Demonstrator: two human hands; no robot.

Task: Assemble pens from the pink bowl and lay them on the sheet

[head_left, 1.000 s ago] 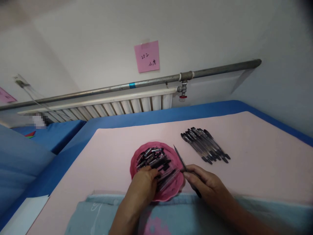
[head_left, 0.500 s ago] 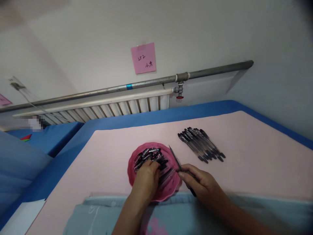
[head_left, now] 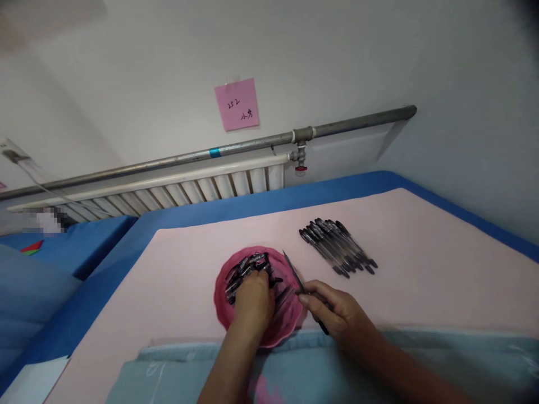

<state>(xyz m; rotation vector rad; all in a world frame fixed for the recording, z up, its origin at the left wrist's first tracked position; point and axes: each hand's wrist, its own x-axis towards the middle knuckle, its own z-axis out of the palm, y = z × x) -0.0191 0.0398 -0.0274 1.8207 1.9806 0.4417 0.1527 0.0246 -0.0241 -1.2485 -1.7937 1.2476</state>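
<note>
My right hand (head_left: 332, 308) is closed around an uncapped pen (head_left: 293, 270), whose bare tip slants up and left above the bowl's right side. My left hand (head_left: 255, 297) reaches into a round pink bowl (head_left: 221, 311) with a wavy rim. Its fingers are bent down among black pen caps (head_left: 248, 266), and the fingertips are hidden, so what they hold cannot be made out. Clear pen barrels (head_left: 284, 297) lie in the bowl's right part, beside the left hand. Beyond my right hand, a row of capped black pens (head_left: 337, 247) lies side by side on the pink sheet.
A pink sheet (head_left: 181, 280) covers the blue-edged table (head_left: 269, 203). Grey-blue cloth (head_left: 177, 367) lies along the near edge, under my forearms. Behind the table are a white radiator (head_left: 206, 188), a metal pipe (head_left: 252, 144) and a red-handled valve (head_left: 300, 168). A pink note (head_left: 238, 105) hangs on the wall.
The view has shifted slightly, so the scene sits a little further left. My left hand has moved slightly within the caps. My right hand keeps hold of the pen.
</note>
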